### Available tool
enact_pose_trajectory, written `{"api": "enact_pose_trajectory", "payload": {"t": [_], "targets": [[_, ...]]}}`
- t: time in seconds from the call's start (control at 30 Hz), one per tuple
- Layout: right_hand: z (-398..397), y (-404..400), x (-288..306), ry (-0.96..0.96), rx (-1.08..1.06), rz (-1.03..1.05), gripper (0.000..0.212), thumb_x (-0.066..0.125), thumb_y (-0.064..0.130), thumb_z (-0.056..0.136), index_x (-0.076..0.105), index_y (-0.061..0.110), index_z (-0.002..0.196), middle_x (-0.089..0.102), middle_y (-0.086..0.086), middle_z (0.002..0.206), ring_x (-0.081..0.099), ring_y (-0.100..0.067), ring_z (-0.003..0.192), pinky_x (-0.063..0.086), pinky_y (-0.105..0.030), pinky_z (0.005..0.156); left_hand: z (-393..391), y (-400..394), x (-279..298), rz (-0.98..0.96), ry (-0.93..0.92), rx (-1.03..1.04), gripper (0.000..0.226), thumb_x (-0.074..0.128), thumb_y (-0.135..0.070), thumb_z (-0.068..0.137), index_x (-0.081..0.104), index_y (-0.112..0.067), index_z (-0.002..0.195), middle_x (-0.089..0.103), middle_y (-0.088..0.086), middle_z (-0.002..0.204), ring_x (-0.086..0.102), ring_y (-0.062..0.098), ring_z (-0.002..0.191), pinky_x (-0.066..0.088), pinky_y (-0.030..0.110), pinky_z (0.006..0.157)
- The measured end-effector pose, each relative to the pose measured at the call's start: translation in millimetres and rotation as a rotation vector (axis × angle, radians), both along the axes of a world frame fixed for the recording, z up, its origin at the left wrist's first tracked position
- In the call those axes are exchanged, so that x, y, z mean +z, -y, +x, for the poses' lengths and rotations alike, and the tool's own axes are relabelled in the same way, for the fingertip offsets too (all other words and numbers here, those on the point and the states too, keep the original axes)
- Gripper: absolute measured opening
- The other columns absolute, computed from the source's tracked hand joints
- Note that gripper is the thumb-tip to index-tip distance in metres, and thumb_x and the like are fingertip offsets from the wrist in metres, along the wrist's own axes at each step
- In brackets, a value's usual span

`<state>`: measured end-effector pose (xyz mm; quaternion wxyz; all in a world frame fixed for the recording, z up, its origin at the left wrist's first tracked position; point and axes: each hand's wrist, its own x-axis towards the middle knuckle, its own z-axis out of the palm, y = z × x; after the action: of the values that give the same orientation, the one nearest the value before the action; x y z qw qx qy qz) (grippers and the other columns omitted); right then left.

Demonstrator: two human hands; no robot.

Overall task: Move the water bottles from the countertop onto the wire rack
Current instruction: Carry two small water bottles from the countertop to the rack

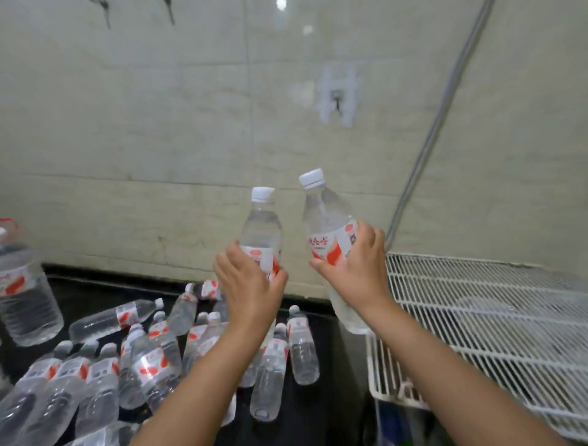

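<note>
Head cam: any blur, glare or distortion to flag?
Head view: soft overall, motion smear on the left hand and the bottle pile; bright glare spots on the tiled wall; wide-angle bending of the wire rack and the wall pipe.

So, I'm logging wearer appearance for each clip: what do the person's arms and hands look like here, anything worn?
Both forearms are bare as far as the frame shows: no sleeves visible. The left hand and right hand wear no gloves, and no rings, watch or wristbands are visible.
</note>
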<state>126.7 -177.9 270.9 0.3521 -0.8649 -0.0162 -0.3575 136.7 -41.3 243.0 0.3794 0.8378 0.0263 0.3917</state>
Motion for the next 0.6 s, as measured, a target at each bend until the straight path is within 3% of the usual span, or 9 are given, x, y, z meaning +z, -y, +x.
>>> {"api": "enact_pose_trajectory", "payload": {"t": [0.27,0.4,0.6], "targets": [[15.9,156.5,31.2,0.099,-0.080,0.022,0.071,0.081,0.022,0.062,0.039,0.000,0.115,0.041,-0.013,0.111,0.036,-0.025,0.110,0.032,-0.031,0.092,34.2,151.5,45.4,-0.053,0.131,-0.153,0.065,0.068,-0.009,0.069,0.035,0.016,0.119,0.042,0.032,0.110,0.037,0.042,0.103,0.020,0.035,0.085],[32.9,221.4,19.4,0.071,-0.086,0.063,0.071,0.081,0.022,0.063,0.038,0.004,0.117,0.031,0.000,0.102,0.036,-0.016,0.102,0.032,-0.025,0.088,59.6,217.5,41.9,-0.105,0.076,-0.247,0.069,0.067,-0.013,0.074,0.028,0.009,0.126,0.037,0.025,0.117,0.031,0.033,0.109,0.023,0.036,0.090],[77.7,296.0,3.2,0.016,-0.075,0.146,0.066,0.080,0.016,0.064,0.038,0.003,0.113,0.029,0.001,0.100,0.032,-0.010,0.094,0.028,-0.017,0.080,100.9,296.6,23.9,-0.173,-0.002,-0.296,0.070,0.067,-0.011,0.073,0.028,0.007,0.128,0.038,0.023,0.119,0.030,0.031,0.113,0.024,0.034,0.093]]}}
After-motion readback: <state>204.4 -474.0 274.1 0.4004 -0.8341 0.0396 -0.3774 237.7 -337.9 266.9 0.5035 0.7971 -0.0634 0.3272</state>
